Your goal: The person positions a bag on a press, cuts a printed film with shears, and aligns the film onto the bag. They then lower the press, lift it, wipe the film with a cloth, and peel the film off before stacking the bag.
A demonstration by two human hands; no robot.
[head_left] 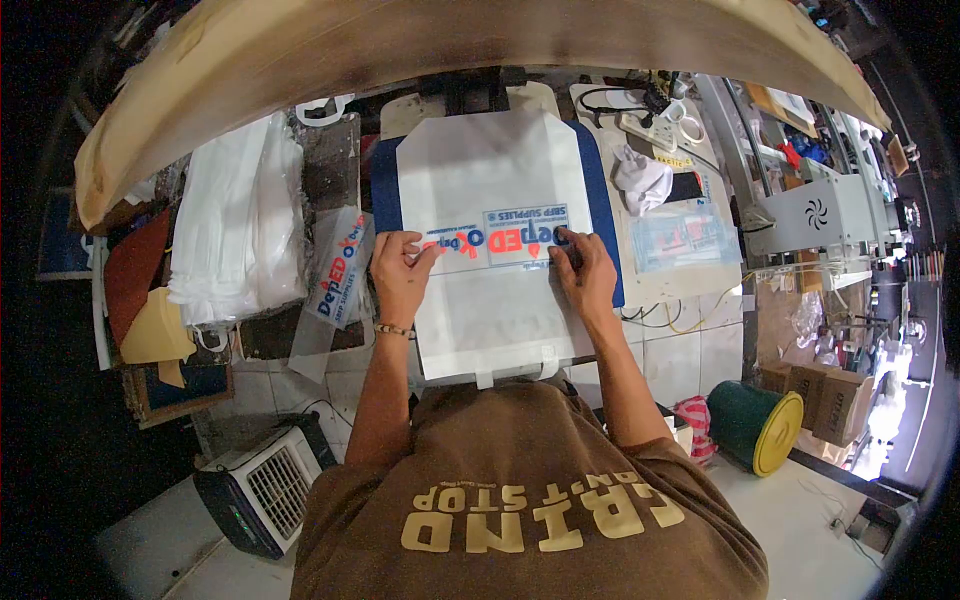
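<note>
At the left end of a clear printed film (505,252), thumb and forefinger of the left hand (402,272) were brought close together; at its right end the right hand (582,275) was similarly curled. Whether the film was pinched or merely pressed could not be told. It was laid between both grips, upon a white bag (490,165). It was judged light, thin, flexible, perhaps slippery and easily creased, best held by its clear end margins, off the print. Its long axis was run crosswise from grip to grip, the lettering turned upside down to the wearer. Beyond the grips, the bag's narrowed end was pointed away, over a blue pad (606,200). Left of the left grip, another printed film (338,280) was seen slanted.
</note>
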